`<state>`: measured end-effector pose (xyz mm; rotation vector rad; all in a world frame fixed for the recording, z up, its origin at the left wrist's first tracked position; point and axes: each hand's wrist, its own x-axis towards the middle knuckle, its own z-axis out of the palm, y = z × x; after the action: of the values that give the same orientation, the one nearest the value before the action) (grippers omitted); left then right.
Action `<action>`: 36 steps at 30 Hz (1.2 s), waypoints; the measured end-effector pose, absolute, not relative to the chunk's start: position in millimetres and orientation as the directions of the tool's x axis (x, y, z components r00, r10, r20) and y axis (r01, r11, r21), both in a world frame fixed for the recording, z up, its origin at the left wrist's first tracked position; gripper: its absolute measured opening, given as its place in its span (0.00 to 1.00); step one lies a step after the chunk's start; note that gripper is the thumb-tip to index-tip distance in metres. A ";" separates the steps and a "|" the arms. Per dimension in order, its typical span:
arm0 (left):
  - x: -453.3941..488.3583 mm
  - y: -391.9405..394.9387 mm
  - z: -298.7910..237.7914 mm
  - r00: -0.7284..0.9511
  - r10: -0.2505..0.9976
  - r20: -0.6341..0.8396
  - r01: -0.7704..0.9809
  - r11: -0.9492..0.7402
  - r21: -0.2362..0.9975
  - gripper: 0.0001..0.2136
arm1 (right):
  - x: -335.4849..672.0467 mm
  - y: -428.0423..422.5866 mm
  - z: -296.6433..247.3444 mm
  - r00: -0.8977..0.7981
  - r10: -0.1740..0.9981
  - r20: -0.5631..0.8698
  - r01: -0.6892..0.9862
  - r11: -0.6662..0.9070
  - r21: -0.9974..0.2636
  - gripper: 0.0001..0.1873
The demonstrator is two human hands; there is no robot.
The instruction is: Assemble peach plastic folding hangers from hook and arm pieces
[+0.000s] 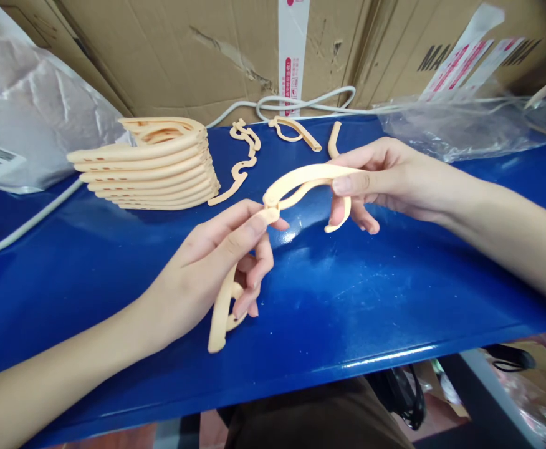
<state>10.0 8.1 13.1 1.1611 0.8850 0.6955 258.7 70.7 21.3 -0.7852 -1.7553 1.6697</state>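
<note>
Between my hands is a cream plastic folding hanger, raised above the blue table and bent at its middle joint. My left hand pinches it near the joint between thumb and fingers, and one arm of the hanger hangs down below that hand. My right hand grips the other arm near its far end, where a curved piece dips under the fingers. Fingers cover parts of both arms. Left of the hands stands a neat stack of similar cream hangers.
Behind the hands lie loose hook-shaped pieces, a hanger arm and a short curved piece. A white cable runs along cardboard boxes. Plastic bags lie at left and right. The blue table's front edge is close.
</note>
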 end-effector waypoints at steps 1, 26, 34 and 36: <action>10.2 7.1 13.5 0.499 0.836 -0.228 -0.005 0.266 0.964 0.08 | 257.6 69.2 21.4 -0.670 0.742 0.004 0.038 0.039 -0.999 0.11; 8.9 12.9 9.8 0.446 0.865 -0.231 0.086 0.216 0.973 0.12 | 242.1 51.7 7.2 -0.558 0.823 -0.106 0.032 -0.106 -0.994 0.25; 5.1 16.8 10.9 0.391 0.892 -0.227 -0.022 0.256 0.966 0.09 | 241.9 58.3 10.2 -0.307 0.951 -0.040 -0.007 -0.044 -0.999 0.17; 4.0 17.8 9.9 0.380 0.906 -0.187 -0.040 0.218 0.975 0.09 | 244.2 61.1 9.3 -0.341 0.940 -0.011 0.011 -0.008 -1.000 0.14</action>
<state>4.0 17.8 9.9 1.1575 0.9610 0.8186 244.2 61.1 9.3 -1.0387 -1.4642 1.4643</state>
